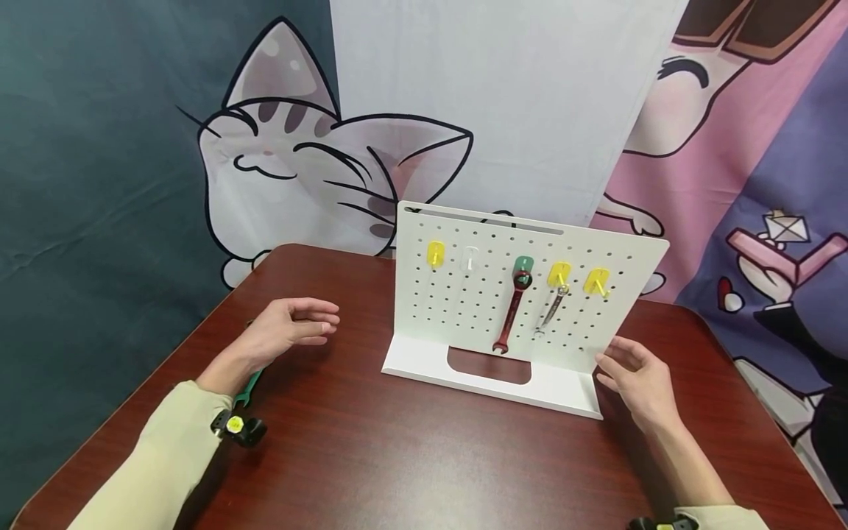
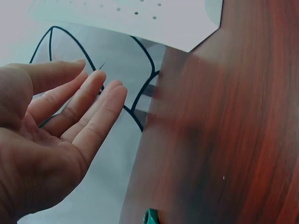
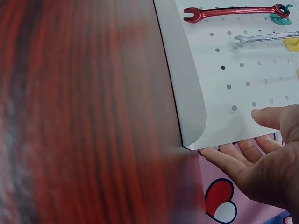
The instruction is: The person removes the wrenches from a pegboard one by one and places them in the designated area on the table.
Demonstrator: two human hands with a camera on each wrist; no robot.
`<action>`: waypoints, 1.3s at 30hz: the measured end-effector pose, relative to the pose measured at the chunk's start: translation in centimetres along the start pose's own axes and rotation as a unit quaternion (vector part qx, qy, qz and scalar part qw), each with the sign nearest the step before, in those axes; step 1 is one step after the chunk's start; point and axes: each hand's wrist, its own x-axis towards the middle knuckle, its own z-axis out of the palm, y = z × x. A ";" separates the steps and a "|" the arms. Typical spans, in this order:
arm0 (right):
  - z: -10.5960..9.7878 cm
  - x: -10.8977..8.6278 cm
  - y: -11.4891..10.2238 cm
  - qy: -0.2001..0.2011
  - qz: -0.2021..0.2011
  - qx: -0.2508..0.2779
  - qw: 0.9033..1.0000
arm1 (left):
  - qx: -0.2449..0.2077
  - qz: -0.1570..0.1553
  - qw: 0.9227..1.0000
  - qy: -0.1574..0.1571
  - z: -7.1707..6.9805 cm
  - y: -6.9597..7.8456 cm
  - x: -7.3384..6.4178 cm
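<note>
A white pegboard stand [image 1: 464, 309] stands upright on the table. From its green hook [image 1: 524, 263] hangs a red combination wrench [image 1: 510, 316], and from a yellow hook [image 1: 559, 274] a smaller silver wrench [image 1: 553, 311]. My right hand [image 1: 639, 383] holds the board's right edge, thumb on the front and fingers reaching behind, as the right wrist view shows. Left of the board, my left hand [image 1: 291, 329] hovers over the table with nothing in it, fingers extended. Beneath the left forearm lies a green wrench [image 1: 248, 389], partly hidden.
Two more yellow hooks [image 1: 435, 254] and a clear hook [image 1: 470, 259] sit on the board without tools. The stand rests on a dark reddish wooden table [image 1: 430, 456]. A printed cartoon cloth [image 1: 517, 88] hangs behind the table.
</note>
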 end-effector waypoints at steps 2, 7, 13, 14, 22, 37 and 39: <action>0.0 0.0 0.0 0.001 0.000 -0.002 1.000 | -0.004 0.010 1.000 -0.010 0.3 0.1 0.3; -0.1 0.0 -0.1 -0.001 -0.001 -0.003 1.000 | -0.010 0.016 1.000 -0.020 0.9 0.1 0.8; 0.0 0.0 0.1 -0.004 -0.004 -0.014 1.000 | -0.026 0.016 0.999 -0.039 1.7 0.1 1.1; 0.0 0.0 0.1 -0.005 -0.005 -0.018 1.000 | -0.029 0.016 0.999 -0.041 1.9 0.0 1.1; 0.2 0.1 0.1 -0.007 -0.009 -0.041 0.999 | -0.037 0.022 0.998 -0.045 2.8 0.1 1.4; -0.1 0.2 0.1 -0.005 -0.010 -0.040 0.999 | -0.031 0.044 0.997 -0.056 4.4 1.0 2.6; -0.2 0.1 0.2 -0.005 -0.010 -0.041 0.999 | -0.028 0.041 0.997 -0.054 4.7 1.3 2.8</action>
